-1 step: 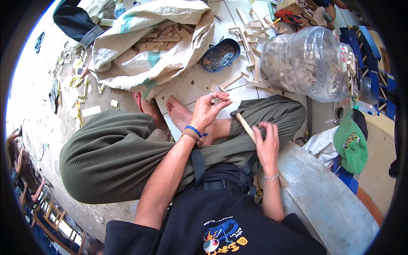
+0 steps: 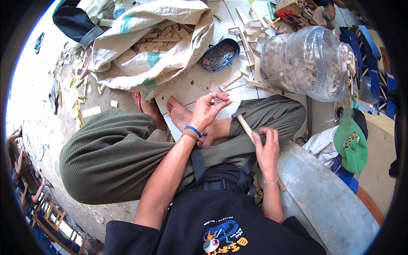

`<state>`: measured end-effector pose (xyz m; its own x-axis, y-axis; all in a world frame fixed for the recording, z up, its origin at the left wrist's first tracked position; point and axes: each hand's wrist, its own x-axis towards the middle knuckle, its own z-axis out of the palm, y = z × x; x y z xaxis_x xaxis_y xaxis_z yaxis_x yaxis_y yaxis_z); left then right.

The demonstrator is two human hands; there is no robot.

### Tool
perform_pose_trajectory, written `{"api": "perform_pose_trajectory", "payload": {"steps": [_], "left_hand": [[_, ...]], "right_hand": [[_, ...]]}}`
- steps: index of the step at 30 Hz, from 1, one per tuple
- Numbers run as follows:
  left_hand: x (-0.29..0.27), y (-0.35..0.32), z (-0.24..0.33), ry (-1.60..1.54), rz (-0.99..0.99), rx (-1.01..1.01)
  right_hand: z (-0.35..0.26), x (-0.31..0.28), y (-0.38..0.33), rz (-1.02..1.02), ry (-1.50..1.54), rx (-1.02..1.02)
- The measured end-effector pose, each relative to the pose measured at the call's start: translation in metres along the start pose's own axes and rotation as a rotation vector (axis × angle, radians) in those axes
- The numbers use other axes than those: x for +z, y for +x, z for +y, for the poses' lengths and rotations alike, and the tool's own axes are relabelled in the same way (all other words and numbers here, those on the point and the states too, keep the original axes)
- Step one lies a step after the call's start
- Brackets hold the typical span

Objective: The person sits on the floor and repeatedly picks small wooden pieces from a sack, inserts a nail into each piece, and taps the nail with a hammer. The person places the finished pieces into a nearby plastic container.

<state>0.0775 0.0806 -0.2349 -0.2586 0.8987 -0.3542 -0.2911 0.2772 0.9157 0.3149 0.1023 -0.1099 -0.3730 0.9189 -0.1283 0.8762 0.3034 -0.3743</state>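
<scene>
My right hand (image 2: 266, 146) is closed round the wooden handle of a hammer (image 2: 245, 127). The hammer's dark head sits over my bent right leg, pointing away from me. My left hand (image 2: 208, 109), with a ring and a blue bracelet, pinches thumb and fingertips together above my bare foot. Something small and pale shows at those fingertips, too blurred to name. Just beyond that hand, thin wooden strips (image 2: 233, 80), some joined at angles, lie on the white tiles (image 2: 187, 91). A blue tray (image 2: 233, 63) of nails rests past them.
A woven sack (image 2: 123, 63) full of wood offcuts stands at the far left. To the right lies a large clear plastic jug (image 2: 297, 63) with small wood pieces inside. A grey metal-topped surface (image 2: 327, 199) and a green cap (image 2: 349, 146) are at my right.
The hammer head has shifted slightly right and toward me, and my right hand has moved a little with it. My left hand stays put.
</scene>
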Motion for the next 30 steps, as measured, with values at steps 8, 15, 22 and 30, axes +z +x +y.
{"api": "perform_pose_trajectory", "payload": {"steps": [8, 15, 22, 30], "left_hand": [[-0.002, 0.003, -0.003, -0.022, -0.024, 0.016], [-0.004, 0.000, 0.001, 0.021, -0.026, -0.008], [-0.006, 0.005, -0.001, -0.002, -0.040, 0.030], [-0.004, 0.002, -0.002, -0.031, -0.018, -0.007]], "right_hand": [[0.013, -0.011, -0.069, -0.303, 0.060, 0.172], [-0.004, -0.027, -0.054, -0.318, 0.402, 0.278], [-0.026, -0.001, -0.011, -0.023, 0.197, -0.197], [-0.023, 0.009, -0.007, 0.055, 0.176, -0.218]]}}
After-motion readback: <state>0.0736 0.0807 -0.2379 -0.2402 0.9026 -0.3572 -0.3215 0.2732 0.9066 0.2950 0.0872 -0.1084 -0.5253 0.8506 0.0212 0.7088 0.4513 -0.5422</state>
